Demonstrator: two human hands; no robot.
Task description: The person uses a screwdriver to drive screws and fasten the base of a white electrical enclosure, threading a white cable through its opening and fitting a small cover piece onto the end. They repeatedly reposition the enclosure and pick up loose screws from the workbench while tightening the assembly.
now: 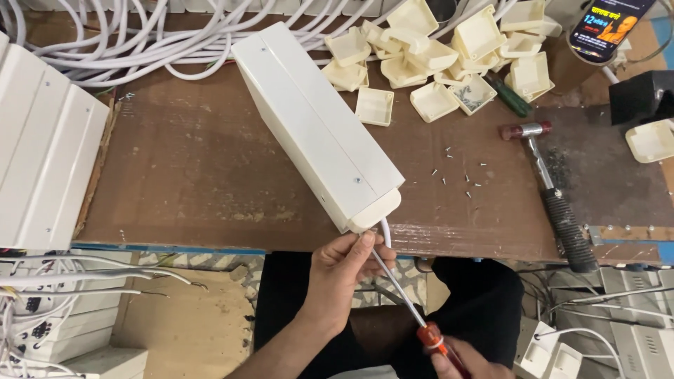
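A long white box (316, 126) lies slantwise on the brown workbench (196, 168), its cream end cap (375, 210) at the near edge. My left hand (344, 270) sits just below that cap, fingers pinching the metal shaft of a screwdriver (397, 291) and touching the white cable (385, 231) that leaves the box. My right hand (467, 358) grips the screwdriver's red handle at the bottom of the view. The screwdriver tip points up at the end cap; the tip itself is hidden behind my fingers.
A pile of cream end caps (449, 56) lies at the back right. Small screws (456, 175) are scattered beside a hammer (554, 189). White cables (126, 42) bunch at the back left. More white boxes (42, 154) lie at left. A phone (607, 24) stands far right.
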